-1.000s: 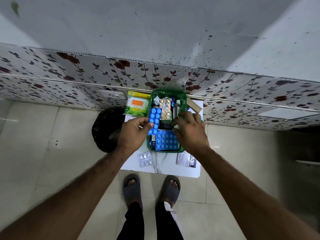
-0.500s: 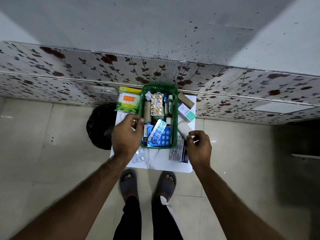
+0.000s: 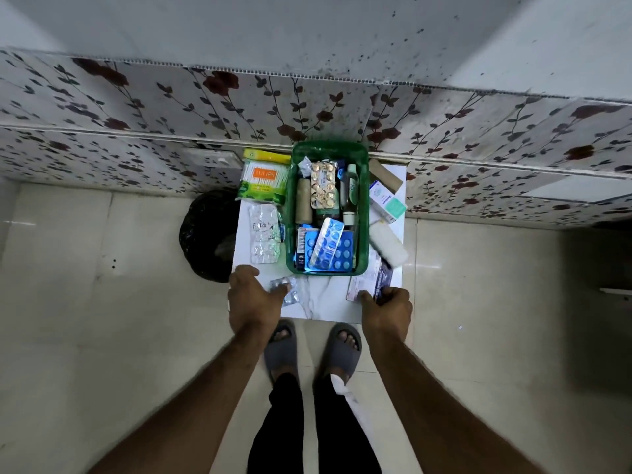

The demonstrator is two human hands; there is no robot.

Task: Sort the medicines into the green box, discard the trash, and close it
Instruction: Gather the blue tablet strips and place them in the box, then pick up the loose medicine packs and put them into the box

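Note:
The open green box (image 3: 293, 213) stands at the back of a small white table (image 3: 325, 304). It holds blue blister packs (image 3: 329, 249), a gold blister (image 3: 323, 188), a bandage roll (image 3: 303, 201) and a bottle (image 3: 350, 196). My left hand (image 3: 253, 299) is at the table's front left, its fingertips closed on a small silver blister (image 3: 287, 292). At the front right, my right hand (image 3: 390, 307) curls around the near end of a pink and purple medicine strip (image 3: 367, 280).
A black trash bag (image 3: 205, 234) sits on the floor left of the table. Left of the box lie a cotton-bud pack (image 3: 263, 183) and clear blisters (image 3: 265, 230). To its right are a brown carton (image 3: 384, 174), a white-teal carton (image 3: 388, 201) and a white roll (image 3: 388, 244).
Both hands left the box and drew back to the table's front edge. The left went to the silver blister, the right to the purple strip.

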